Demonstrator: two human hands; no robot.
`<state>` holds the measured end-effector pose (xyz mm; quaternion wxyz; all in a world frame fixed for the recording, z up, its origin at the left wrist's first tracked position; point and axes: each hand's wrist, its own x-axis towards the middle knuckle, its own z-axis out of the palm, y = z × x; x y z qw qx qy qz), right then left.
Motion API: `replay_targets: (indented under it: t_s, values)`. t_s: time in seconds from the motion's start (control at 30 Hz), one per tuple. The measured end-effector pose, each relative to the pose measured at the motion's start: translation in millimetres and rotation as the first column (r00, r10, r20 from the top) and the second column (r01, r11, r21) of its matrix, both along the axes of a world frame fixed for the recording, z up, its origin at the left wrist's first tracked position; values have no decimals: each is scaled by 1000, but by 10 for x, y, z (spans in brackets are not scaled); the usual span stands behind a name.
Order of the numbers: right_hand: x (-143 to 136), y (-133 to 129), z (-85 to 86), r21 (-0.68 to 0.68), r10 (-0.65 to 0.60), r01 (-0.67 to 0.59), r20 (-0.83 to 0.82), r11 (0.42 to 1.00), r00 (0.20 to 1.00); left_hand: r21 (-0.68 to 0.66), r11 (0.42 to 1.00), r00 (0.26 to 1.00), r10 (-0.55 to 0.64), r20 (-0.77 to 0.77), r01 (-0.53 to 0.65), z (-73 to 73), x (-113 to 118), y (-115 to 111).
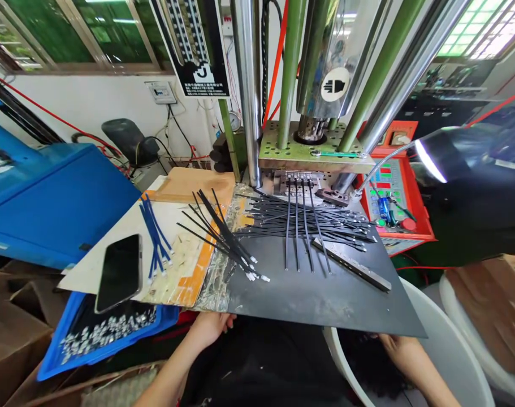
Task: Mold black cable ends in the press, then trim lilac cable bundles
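Note:
My left hand (212,328) is at the front edge of the work table, partly under it, with its fingers curled; what they hold, if anything, is hidden. Under the right front edge of the dark table sheet (316,305) is my right hand (398,346), its fingers hidden by the sheet. Several black cables (297,232) run from a metal mould (297,183) in the press toward me. A loose bundle of black cables (223,237) with white tips lies left of them. Beside the mould cables rests a slim metal bar (353,264), set at a slant.
Many more black cables (265,217) lie before the press plate (316,155). Blue cables (154,237) and a phone (119,271) are at left, above a blue bin (53,356). A red control box (393,198), a lamp (435,152) and a white tub (461,362) stand right.

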<state>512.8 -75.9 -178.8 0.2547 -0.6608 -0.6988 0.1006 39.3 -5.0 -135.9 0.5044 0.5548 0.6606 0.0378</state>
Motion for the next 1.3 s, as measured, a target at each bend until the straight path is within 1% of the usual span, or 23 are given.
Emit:
replay_targets:
  t_s: [0.07,0.17,0.27,0.33,0.5,0.57,0.63,0.67,0.73,0.77,0.8,0.83,0.87,0.9,0.93,0.97,1.0,1.07,1.13,1.17,1.2,1.23,1.3]
  values:
    - [-10,-11,-7,38,-14,13,22,999,1000,14,999,998,-30,-49,30,-144,-14,-10]
    - [-46,-71,-28,1,-21,21,-1,1000,1000,26,994,990,-101,-97,104,-216,-37,-65]
    - [-71,-119,-41,-142,1,-15,-96,990,995,8,991,984,-135,-116,136,-184,-23,-95]
    - [-58,-129,-38,-204,5,-29,-121,978,993,2,991,984,-131,-124,133,-145,2,-93]
    - [18,-96,-78,-230,-2,-21,-98,973,995,-11,988,972,-152,-177,152,-65,93,-77]
    - [-19,-91,-56,-228,-10,-12,-92,974,996,5,985,959,-166,-230,171,-1,136,-96]
    - [-131,-108,84,-243,-24,8,-64,970,998,45,983,940,-156,-302,178,142,177,-136]
    - [-210,-122,213,-270,-6,-8,-50,963,999,52,979,932,-171,-319,198,254,194,-158]
    - [-386,-129,569,-376,122,-139,-71,916,990,49,949,923,-288,-256,310,551,229,-182]
    - [-468,-108,773,-422,211,-240,-115,874,971,59,920,911,-373,-178,389,719,250,-173]
    - [-539,-58,969,-425,273,-316,-160,848,949,102,884,889,-448,-97,457,883,278,-141]
    - [-596,25,1141,-382,286,-335,-180,861,941,182,850,868,-494,-47,494,1028,314,-86]
    - [-638,141,1273,-292,252,-291,-163,911,954,287,816,858,-512,-42,501,1141,361,-6]
    - [-666,285,1355,-169,185,-202,-110,965,977,396,773,857,-508,-80,495,1214,417,92]
    - [-683,448,1386,-44,107,-108,-29,993,994,491,715,856,-495,-147,497,1246,480,203]
    - [-693,618,1373,56,45,-49,70,997,997,563,644,847,-480,-229,517,1242,546,319]
    - [-696,781,1325,111,2,-22,176,994,984,601,569,820,-479,-313,561,1209,609,431]
    - [-686,1033,1183,121,-23,-19,342,992,940,597,430,728,-508,-460,677,1113,701,615]
    - [-664,1138,1061,94,1,-38,366,995,931,581,312,644,-536,-545,752,1053,712,713]
    - [-654,1132,1027,92,35,-69,330,993,943,595,269,632,-534,-562,757,1057,677,727]
    - [-649,1096,1015,91,86,-116,278,989,957,630,241,647,-517,-561,739,1086,615,719]
    - [-656,1040,1024,86,152,-174,220,981,964,684,222,688,-480,-544,695,1138,531,691]
    - [-718,917,1092,58,282,-290,114,955,953,817,204,823,-333,-460,540,1288,319,585]
